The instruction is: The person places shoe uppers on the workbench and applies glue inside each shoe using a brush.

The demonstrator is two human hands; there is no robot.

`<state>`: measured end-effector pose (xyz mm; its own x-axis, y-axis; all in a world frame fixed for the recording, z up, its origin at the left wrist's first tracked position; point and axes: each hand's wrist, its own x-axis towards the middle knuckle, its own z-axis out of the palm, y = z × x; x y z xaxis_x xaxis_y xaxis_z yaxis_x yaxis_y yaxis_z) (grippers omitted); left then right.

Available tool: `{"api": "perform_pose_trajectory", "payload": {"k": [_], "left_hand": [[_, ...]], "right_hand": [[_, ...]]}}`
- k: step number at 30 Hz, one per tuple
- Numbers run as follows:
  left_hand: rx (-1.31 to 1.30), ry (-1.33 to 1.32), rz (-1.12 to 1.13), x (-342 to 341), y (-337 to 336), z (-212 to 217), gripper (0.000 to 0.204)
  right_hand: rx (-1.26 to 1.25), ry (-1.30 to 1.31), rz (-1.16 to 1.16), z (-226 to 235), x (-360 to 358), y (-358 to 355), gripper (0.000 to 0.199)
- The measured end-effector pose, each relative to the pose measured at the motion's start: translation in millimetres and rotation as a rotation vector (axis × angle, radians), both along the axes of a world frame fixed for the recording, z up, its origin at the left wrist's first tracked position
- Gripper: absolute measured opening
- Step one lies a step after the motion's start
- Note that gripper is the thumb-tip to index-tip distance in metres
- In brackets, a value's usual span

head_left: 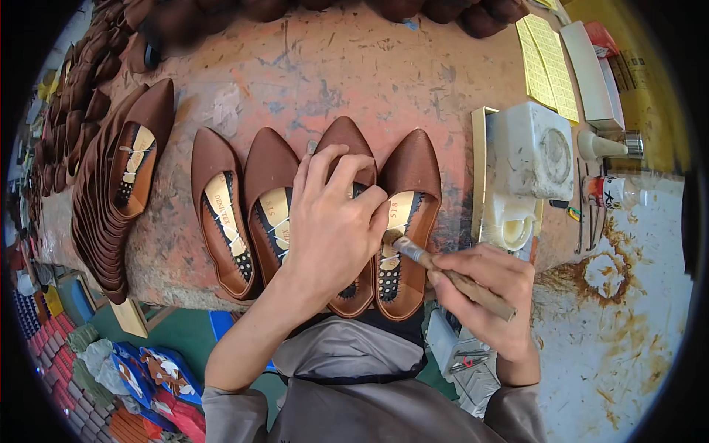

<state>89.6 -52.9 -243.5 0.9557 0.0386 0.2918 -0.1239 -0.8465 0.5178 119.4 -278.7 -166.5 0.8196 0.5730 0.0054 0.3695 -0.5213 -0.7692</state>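
Several brown pointed shoes lie side by side on the worktable, toes pointing away from me. My left hand [332, 210] is bent over the third shoe [346, 136], fingers curled at its upper and thumb beside the rightmost shoe; its grip is partly hidden. In my right hand [487, 292] is a wooden-handled brush [476, 292], slanting down to the left. Its bristle end meets the pale insole inside the rightmost shoe [413, 166]. Left of these lie the second shoe [272, 162] and the leftmost shoe [214, 159], with white lacing across their dotted linings.
A nested row of brown shoes [100, 221] stands on the left. To the right are a whitish plastic container [532, 148] with pale liquid in its opening, yellow label sheets [546, 63], a white box [591, 74] and a nozzle bottle [598, 145]. More brown shoes [480, 18] line the back.
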Motion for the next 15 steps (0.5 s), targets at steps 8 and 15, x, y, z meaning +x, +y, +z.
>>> {"api": "perform_pose_trajectory", "payload": {"k": [8, 15], "left_hand": [[-0.015, 0.024, -0.003, 0.6, 0.7, 1.6, 0.013], [-0.002, 0.024, 0.012, -0.6, 1.5, 1.9, 0.014]], "right_hand": [[-0.095, 0.279, 0.42, 11.4, 10.0, -6.7, 0.02], [-0.091, -0.074, 0.357, 5.4, 20.6, 5.5, 0.024]]}}
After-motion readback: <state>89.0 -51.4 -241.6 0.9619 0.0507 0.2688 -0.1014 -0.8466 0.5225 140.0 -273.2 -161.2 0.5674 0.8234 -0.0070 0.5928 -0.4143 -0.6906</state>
